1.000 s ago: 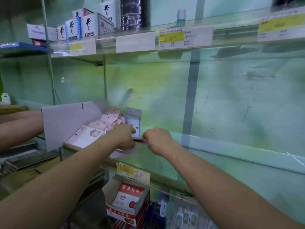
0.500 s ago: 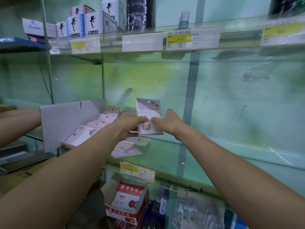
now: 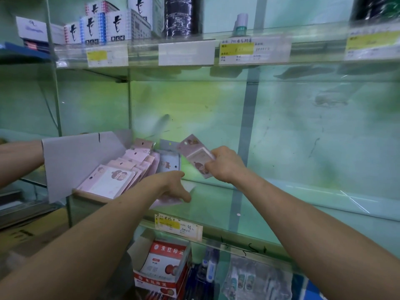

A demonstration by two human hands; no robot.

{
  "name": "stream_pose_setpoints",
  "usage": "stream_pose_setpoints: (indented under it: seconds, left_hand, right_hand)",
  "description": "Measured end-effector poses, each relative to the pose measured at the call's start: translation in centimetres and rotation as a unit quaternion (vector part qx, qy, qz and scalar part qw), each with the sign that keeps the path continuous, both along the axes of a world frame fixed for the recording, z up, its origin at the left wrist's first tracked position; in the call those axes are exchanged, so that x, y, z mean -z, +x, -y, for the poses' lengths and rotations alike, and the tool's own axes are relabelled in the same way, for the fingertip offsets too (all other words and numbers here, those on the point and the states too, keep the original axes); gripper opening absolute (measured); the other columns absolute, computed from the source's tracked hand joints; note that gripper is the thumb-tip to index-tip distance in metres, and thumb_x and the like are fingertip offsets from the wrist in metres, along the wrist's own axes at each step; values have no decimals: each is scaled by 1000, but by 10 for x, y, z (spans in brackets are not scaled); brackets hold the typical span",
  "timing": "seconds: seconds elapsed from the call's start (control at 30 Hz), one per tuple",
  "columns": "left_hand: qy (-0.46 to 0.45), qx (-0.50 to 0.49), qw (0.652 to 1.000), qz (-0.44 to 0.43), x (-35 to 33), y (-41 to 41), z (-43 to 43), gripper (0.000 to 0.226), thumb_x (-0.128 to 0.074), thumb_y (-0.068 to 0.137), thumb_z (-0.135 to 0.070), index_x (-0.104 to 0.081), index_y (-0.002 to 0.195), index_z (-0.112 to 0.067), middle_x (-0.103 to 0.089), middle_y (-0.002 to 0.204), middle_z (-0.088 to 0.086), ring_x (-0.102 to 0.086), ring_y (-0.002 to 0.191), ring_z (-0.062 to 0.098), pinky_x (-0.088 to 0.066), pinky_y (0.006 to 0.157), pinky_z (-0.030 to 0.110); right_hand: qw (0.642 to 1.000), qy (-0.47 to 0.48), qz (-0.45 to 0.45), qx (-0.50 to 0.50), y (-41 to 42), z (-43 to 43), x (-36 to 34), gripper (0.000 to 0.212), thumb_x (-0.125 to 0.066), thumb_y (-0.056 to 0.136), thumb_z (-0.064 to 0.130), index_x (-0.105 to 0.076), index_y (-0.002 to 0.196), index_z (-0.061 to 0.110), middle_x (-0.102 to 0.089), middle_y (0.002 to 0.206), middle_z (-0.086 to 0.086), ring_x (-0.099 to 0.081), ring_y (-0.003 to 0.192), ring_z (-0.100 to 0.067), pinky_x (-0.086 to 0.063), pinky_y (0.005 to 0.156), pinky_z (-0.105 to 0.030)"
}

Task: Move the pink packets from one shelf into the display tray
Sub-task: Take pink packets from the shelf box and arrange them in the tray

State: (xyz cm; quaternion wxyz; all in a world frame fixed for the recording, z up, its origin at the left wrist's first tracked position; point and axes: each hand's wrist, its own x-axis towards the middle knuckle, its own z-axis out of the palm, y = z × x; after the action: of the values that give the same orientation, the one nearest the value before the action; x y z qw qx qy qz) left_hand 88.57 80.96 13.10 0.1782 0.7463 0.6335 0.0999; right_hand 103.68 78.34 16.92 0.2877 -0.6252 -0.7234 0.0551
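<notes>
Your right hand [image 3: 225,164] is closed around a small stack of pink packets [image 3: 195,154], held tilted in the air above the glass shelf [image 3: 281,198], at about 1 o'clock from your left hand [image 3: 173,187]. Left hand sits low on the shelf, fingers curled down onto a loose pink packet [image 3: 167,202] lying flat on the glass; can't tell if it is actually pinched or just touched. The display tray [image 3: 91,194] is at 9 o'clock from your left hand, a tilted holder with a grey card flap [image 3: 73,161] standing up on its left side, already filled with a fanned row of pink packets in the tray [image 3: 121,172]. One more packet [image 3: 168,163] leans upright against the back wall just behind the tray, between the tray and the held stack. The shelf is clear glass over a green-tinted back wall [image 3: 303,126], smudged and scuffed, with a grey vertical strip [image 3: 249,118] at 12 o'clock from your right hand. A price label [image 3: 178,227] hangs on the shelf's front edge at 6 o'clock from your left hand. Upper shelf [image 3: 216,53] carries white boxes with black brush marks [image 3: 104,29], a dark wrapped roll [image 3: 180,16] and yellow price tags [image 3: 237,48]. Below, a red and white box [image 3: 164,267] and clear bagged items [image 3: 255,280]. Another person's forearm [image 3: 19,159] shows at the far left, 9 o'clock.
</notes>
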Motion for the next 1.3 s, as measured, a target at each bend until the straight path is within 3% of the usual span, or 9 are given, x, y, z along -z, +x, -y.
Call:
stream_pose_setpoints:
  seconds: [0.07, 0.17, 0.27, 0.33, 0.5, 0.73, 0.93, 1.07, 1.3]
  left_hand:
    - [-10, 3, 1000, -11, 1, 1, -2, 85, -64, 84, -29, -16, 152, -14, -40, 145, 10, -52, 89, 19, -46, 81, 27]
    - [27, -18, 997, -63, 4, -1, -10, 61, -55, 86, -23, -36, 141, -7, -51, 131, 11, -46, 93, 21, -40, 84, 29]
    - [116, -49, 983, -136, 11, 0, -13, 11, -46, 88, -11, -56, 93, -14, -60, 107, 9, -55, 94, 27, -43, 91, 39]
    - [179, -67, 969, -158, 13, 3, -15, 19, -45, 90, -9, -46, 72, -16, -59, 96, 6, -54, 89, 27, -42, 89, 40]
    - [278, -90, 944, -155, 2, 6, -17, 20, -45, 92, -13, -60, 80, -19, -58, 80, 1, -58, 89, 26, -27, 106, 46]
    - [376, -45, 914, -147, -12, 21, 1, 23, -46, 95, -25, -50, 73, -19, -66, 85, 6, -59, 81, 27, -33, 91, 36]
    - [399, -18, 911, -100, -20, 50, 25, 28, -38, 99, -31, -49, 78, -18, -63, 87, 7, -60, 88, 28, -32, 91, 36]
    - [387, 3, 917, -93, -26, 72, 43, 31, -33, 101, -30, -48, 77, -17, -61, 86, 8, -59, 86, 28, -30, 92, 37]
    - [380, 39, 919, -92, -33, 113, 76, 37, -35, 99, -26, -37, 62, -20, -50, 73, 1, -47, 71, 24, -29, 89, 36]
  right_hand:
    - [1000, -1, 9, 0, 1, 1, 2, 14, -61, 86, 22, -67, 94, 12, -58, 83, -7, -53, 77, -28, -40, 64, -27]
    - [1000, -4, 22, 2, 3, 2, 4, 17, -62, 86, 23, -67, 97, 11, -57, 85, -7, -53, 78, -28, -40, 66, -27]
    - [999, -1, 43, 11, 4, 4, 6, 18, -59, 87, 24, -66, 99, 12, -56, 86, -6, -53, 79, -28, -41, 67, -27]
    - [998, 1, 54, 20, 5, 5, 8, 13, -57, 87, 23, -62, 94, 14, -55, 86, -7, -52, 79, -28, -41, 67, -28]
    - [994, 11, 95, 54, 11, 12, 13, 14, -49, 92, 25, -55, 91, 12, -52, 86, -7, -50, 77, -29, -39, 65, -29]
    - [982, 26, 133, 132, 29, 34, 14, 11, -53, 91, 15, -56, 102, 12, -58, 92, -7, -49, 76, -27, -37, 64, -29]
    - [968, 29, 180, 175, 51, 68, 11, 21, -53, 90, 12, -58, 111, 11, -62, 108, -10, -59, 95, -31, -36, 67, -28]
    - [956, 28, 205, 209, 69, 95, 7, 21, -51, 88, 6, -58, 107, 10, -62, 104, -10, -47, 79, -27, -36, 66, -28]
    - [943, 25, 216, 254, 111, 135, 4, 19, -49, 87, 3, -58, 102, 11, -59, 96, -7, -46, 77, -26, -35, 65, -29]
